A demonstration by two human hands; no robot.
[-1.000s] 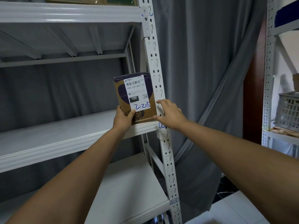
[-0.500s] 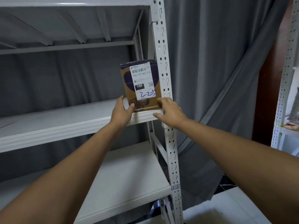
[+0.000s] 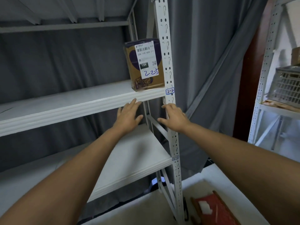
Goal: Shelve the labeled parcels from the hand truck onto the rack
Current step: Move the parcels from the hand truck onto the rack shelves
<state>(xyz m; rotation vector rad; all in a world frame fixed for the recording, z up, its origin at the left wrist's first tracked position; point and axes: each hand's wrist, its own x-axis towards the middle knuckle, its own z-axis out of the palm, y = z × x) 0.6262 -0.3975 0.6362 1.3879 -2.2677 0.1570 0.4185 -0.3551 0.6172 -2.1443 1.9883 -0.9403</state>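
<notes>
Cardboard parcel [image 3: 145, 65] upright at right end of white rack shelf [image 3: 73, 103], against post tagged "2-2" [image 3: 170, 91]. Label [image 3: 146, 60]: "15H 159 A03 210", "15H", handwritten "2-25". Left hand [image 3: 128, 116] at parcel's 6 o'clock, right hand [image 3: 174, 117] at 5; both released, fingers spread, clear of it.

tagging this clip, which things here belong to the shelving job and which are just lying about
Job: parcel marked 2-2-5, standing on the rack shelf tagged 2-2; left hand and right hand, both empty.

Lying about: curtain, crate on the other rack, red item below.
</notes>
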